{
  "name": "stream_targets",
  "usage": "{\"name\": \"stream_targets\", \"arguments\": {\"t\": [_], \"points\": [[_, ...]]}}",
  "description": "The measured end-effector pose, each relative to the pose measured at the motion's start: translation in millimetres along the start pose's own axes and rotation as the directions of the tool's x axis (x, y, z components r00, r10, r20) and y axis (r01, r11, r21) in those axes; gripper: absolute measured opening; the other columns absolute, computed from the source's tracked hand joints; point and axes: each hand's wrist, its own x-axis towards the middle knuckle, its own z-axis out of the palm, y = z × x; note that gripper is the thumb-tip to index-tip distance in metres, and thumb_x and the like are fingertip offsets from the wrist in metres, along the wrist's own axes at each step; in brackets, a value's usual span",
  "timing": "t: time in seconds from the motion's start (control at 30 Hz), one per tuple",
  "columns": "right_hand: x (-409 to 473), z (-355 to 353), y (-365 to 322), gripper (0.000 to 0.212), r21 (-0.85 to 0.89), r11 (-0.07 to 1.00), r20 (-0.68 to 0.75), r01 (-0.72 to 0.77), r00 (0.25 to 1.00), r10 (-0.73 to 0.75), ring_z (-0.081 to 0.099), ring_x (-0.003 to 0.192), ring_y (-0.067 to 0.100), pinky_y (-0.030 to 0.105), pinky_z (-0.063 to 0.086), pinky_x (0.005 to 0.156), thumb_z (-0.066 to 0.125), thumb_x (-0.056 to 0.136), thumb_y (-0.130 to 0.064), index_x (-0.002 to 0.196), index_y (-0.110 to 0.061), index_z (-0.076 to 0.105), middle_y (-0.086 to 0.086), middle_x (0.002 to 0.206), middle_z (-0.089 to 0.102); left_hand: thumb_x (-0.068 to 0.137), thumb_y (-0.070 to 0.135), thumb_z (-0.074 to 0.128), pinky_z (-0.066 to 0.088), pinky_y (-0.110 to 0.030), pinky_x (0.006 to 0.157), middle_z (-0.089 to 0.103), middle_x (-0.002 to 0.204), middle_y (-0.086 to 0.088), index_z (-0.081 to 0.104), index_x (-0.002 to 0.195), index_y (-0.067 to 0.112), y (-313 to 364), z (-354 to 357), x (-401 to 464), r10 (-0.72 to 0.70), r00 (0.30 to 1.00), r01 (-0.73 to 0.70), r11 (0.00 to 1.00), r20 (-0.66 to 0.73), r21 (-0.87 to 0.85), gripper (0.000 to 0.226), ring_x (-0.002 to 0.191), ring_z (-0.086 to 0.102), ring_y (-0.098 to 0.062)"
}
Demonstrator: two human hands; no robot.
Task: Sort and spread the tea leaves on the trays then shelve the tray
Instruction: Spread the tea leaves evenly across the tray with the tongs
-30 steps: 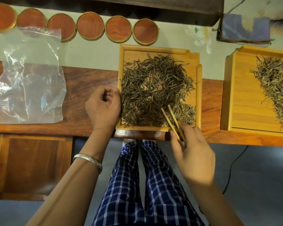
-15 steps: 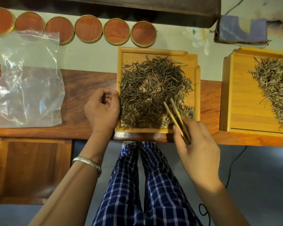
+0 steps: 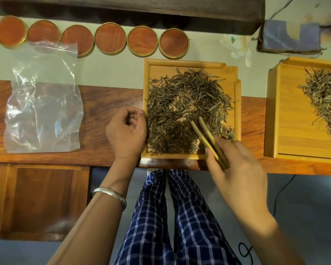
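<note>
A square bamboo tray (image 3: 185, 63) lies at the table's front edge, covered by a loose layer of dark dried tea leaves (image 3: 182, 104) with a few bare patches. My right hand (image 3: 235, 165) grips bamboo tongs (image 3: 208, 138) whose two tips rest slightly apart in the leaves at the tray's near right part. My left hand (image 3: 126, 132) is curled into a loose fist against the tray's left rim, with nothing visible inside it. A second, larger wooden tray (image 3: 287, 115) at the right holds paler tea leaves (image 3: 327, 100) piled toward its right side.
Several round wooden-lidded tins (image 3: 109, 38) line the back of the table. A clear plastic bag (image 3: 42, 104) lies flat at the left. A folded bluish cloth (image 3: 289, 38) and a white flower (image 3: 237, 45) sit at the back right. My legs in checked trousers (image 3: 170, 217) are below the table edge.
My right hand has pushed the tongs a little farther up into the leaves. My left hand has stayed against the tray's left rim.
</note>
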Motion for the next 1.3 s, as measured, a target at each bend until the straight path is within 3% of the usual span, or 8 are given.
{"name": "stream_targets", "arguments": {"t": [0.17, 0.33, 0.43, 0.6, 0.8, 0.87, 1.1, 1.3], "points": [[-4.3, 6.5, -6.6, 0.031, -0.042, 0.999, 0.060, 0.009, 0.998, -0.006, 0.058, 0.051, 0.025, 0.022, 0.036, 0.044, 0.063, 0.088, -0.029, 0.113, -0.011, 0.068, 0.005, 0.082, 0.062, 0.083, 0.019, 0.062, 0.037, -0.006, 0.054, 0.056, 0.062, 0.014, 0.066, 0.076, 0.017, -1.7, 0.8, 0.5, -0.012, 1.000, 0.012, 1.000, 0.000, 0.005, 0.008, 0.051, 0.050, 0.002], [-9.0, 1.0, -4.3, 0.032, -0.009, 1.000, 0.028, -0.006, 1.000, 0.006, 0.058, 0.054, 0.024, 0.022, 0.036, 0.045, 0.060, 0.091, -0.032, 0.114, -0.012, 0.068, 0.004, 0.083, 0.062, 0.083, 0.022, 0.062, 0.038, -0.008, 0.054, 0.056, 0.060, 0.015, 0.065, 0.076, 0.019, -2.9, 0.8, 1.0, -0.002, 1.000, 0.002, 1.000, -0.002, 0.008, 0.008, 0.051, 0.051, 0.002], [6.7, 2.4, -16.3, 0.031, 0.045, 0.997, 0.006, 0.057, 0.998, -0.057, 0.054, 0.054, 0.018, 0.022, 0.038, 0.043, 0.060, 0.091, -0.030, 0.117, -0.012, 0.066, 0.003, 0.083, 0.060, 0.082, 0.024, 0.061, 0.038, -0.011, 0.054, 0.055, 0.060, 0.014, 0.066, 0.076, 0.017, -3.7, 0.3, 1.0, -0.005, 1.000, 0.005, 1.000, -0.006, 0.006, 0.010, 0.049, 0.049, 0.000], [48.7, 20.5, -45.6, 0.030, 0.053, 0.987, -0.014, 0.152, 0.988, -0.151, 0.059, 0.054, 0.024, 0.025, 0.044, 0.044, 0.062, 0.091, -0.026, 0.115, -0.009, 0.067, 0.008, 0.086, 0.064, 0.083, 0.025, 0.061, 0.037, -0.010, 0.051, 0.054, 0.058, 0.013, 0.065, 0.076, 0.016, -5.0, -0.6, 0.4, 0.012, 1.000, -0.012, 1.000, 0.000, 0.011, 0.012, 0.049, 0.050, -0.002], [76.9, 34.8, -52.6, 0.027, -0.054, 0.977, 0.049, 0.205, 0.978, -0.203, 0.055, 0.052, 0.026, 0.021, 0.030, 0.045, 0.055, 0.094, -0.026, 0.111, -0.008, 0.066, 0.008, 0.085, 0.061, 0.083, 0.031, 0.060, 0.038, -0.010, 0.050, 0.052, 0.055, 0.014, 0.061, 0.074, 0.026, -5.9, -1.4, 1.6, 0.008, 1.000, -0.008, 1.000, 0.012, -0.014, 0.010, 0.050, 0.050, -0.002], [83.3, 31.9, -47.8, 0.025, -0.066, 0.977, 0.022, 0.204, 0.979, -0.203, 0.047, 0.050, 0.022, 0.018, 0.021, 0.043, 0.056, 0.094, -0.025, 0.108, -0.007, 0.067, 0.008, 0.081, 0.059, 0.081, 0.035, 0.059, 0.041, -0.017, 0.050, 0.052, 0.055, 0.014, 0.057, 0.071, 0.033, -5.9, -0.5, 1.6, -0.006, 1.000, 0.006, 1.000, 0.018, -0.002, 0.011, 0.050, 0.050, -0.003], [83.1, 29.2, -46.2, 0.025, -0.035, 0.969, 0.042, 0.246, 0.969, -0.244, 0.059, 0.055, 0.029, 0.026, 0.041, 0.043, 0.060, 0.092, -0.020, 0.109, -0.003, 0.068, 0.011, 0.085, 0.064, 0.078, 0.043, 0.056, 0.048, -0.027, 0.054, 0.059, 0.061, 0.012, 0.061, 0.072, 0.035, -9.6, 1.4, 2.6, -0.076, 0.997, 0.076, 0.997, 0.028, 0.005, 0.012, 0.054, 0.052, -0.002], [92.8, 29.4, -49.2, 0.022, -0.019, 0.971, -0.041, 0.238, 0.970, -0.239, 0.055, 0.053, 0.025, 0.025, 0.038, 0.042, 0.059, 0.092, -0.020, 0.106, -0.006, 0.070, 0.007, 0.079, 0.061, 0.082, 0.040, 0.057, 0.046, -0.026, 0.052, 0.057, 0.060, 0.013, 0.060, 0.074, 0.033, -9.6, 0.9, 1.8, -0.038, 0.999, 0.038, 0.999, 0.027, 0.013, 0.011, 0.054, 0.051, -0.003]]}}
